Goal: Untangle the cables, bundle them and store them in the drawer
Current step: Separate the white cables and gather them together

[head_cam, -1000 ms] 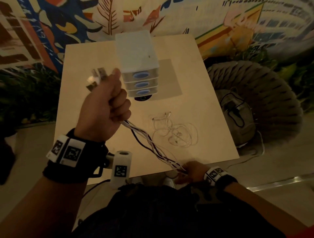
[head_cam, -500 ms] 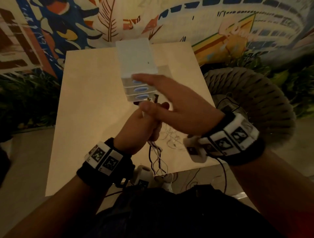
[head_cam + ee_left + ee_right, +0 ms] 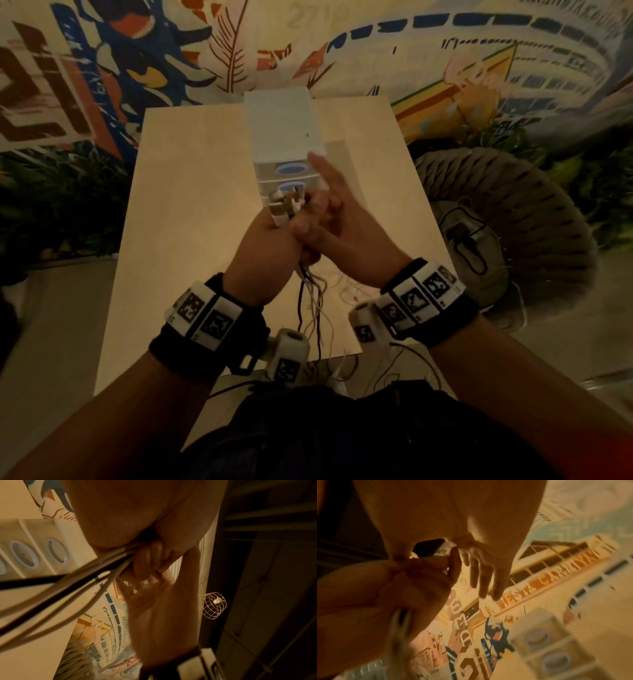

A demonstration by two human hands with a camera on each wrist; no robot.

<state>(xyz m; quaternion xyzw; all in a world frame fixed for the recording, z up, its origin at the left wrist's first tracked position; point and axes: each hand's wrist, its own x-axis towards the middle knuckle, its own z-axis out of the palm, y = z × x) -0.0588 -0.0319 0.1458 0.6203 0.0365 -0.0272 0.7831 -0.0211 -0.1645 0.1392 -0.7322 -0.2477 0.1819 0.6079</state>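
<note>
Close up, the cables (image 3: pixel 310 301) are squeezed in the left hand (image 3: pixel 263 250), their plugs (image 3: pixel 282 207) sticking out above it, with the right hand (image 3: pixel 337 233) spread loosely beside it and the drawer box (image 3: pixel 282 137) just beyond.

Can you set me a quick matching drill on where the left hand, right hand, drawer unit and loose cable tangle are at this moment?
Things:
1. left hand
2. right hand
3. drawer unit
4. loose cable tangle

States:
A. lies on the table, mostly hidden behind the right wrist
B. stands at the table's far end, drawers closed
C. fist gripping the cable bundle, plugs sticking out on top
D. fingers straight, laid against the other hand

Pairs: 1-C, 2-D, 3-B, 4-A
</note>
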